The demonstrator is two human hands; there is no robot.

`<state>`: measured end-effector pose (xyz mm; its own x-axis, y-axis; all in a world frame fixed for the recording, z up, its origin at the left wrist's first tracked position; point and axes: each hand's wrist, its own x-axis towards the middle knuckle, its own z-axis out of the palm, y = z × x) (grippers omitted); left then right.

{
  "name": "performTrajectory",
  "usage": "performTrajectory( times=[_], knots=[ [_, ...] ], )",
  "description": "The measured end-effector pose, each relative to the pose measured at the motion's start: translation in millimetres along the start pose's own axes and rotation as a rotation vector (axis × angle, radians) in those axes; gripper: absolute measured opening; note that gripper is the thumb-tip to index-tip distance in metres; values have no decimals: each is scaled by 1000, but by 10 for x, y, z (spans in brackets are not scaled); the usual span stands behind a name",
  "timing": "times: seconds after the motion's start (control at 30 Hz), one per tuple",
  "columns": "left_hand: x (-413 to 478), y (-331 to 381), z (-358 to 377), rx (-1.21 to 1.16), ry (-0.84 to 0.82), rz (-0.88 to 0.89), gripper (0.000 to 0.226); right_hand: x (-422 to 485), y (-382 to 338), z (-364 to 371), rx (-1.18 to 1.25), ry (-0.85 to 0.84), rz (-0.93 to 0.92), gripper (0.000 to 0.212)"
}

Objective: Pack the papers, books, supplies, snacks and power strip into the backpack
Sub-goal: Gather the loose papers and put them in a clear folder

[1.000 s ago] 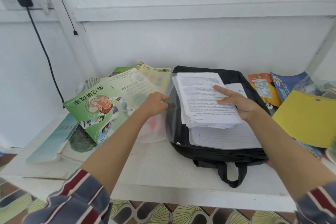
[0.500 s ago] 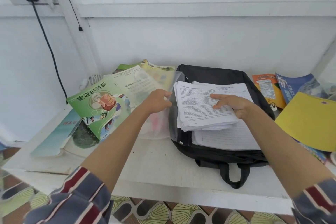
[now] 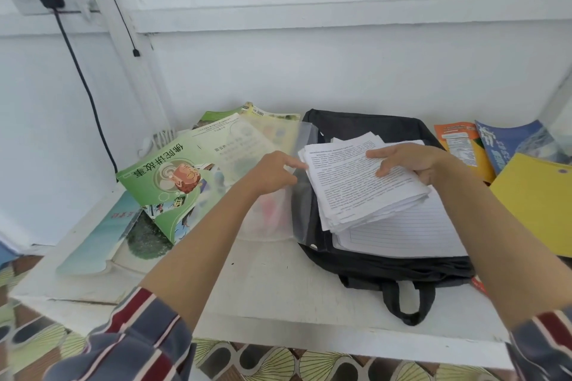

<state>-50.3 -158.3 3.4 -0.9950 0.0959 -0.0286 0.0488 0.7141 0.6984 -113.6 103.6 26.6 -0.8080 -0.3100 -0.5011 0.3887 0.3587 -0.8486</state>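
Since the earlier frame, the stack of printed white papers (image 3: pixel 356 192) has turned askew; the right grip (image 3: pixel 411 164) clasps its far edge, above the black fabric backpack (image 3: pixel 380 269). The left grip (image 3: pixel 272 175) pinches the translucent plastic folder (image 3: pixel 305 216) open. Step in hand: filing the papers. Next move likely needs the stack squared, then slid inside the folder. Count: one stack; right of the right grip, two foil snack packets (image 3: pixel 461 145); left of the left grip, at least four soft-cover books (image 3: pixel 167 176).

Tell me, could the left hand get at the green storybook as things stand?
Probably yes: the green storybook lies mostly uncovered right beside the left hand, nothing between them. That hand seems to pinch the clear folder, though, so it must let go first.
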Motion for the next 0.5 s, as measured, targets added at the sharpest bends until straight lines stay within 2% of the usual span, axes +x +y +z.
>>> performTrajectory(
  times=[0.33, 0.5],
  knots=[
    [-45, -82, -6, -3, -90, -29, 32, 167, 157, 325, 206, 51, -172, 59],
    [-71, -136, -18, -106, -145, -31, 12, 250, 180, 389, 295, 83, -227, 61]
  ],
)
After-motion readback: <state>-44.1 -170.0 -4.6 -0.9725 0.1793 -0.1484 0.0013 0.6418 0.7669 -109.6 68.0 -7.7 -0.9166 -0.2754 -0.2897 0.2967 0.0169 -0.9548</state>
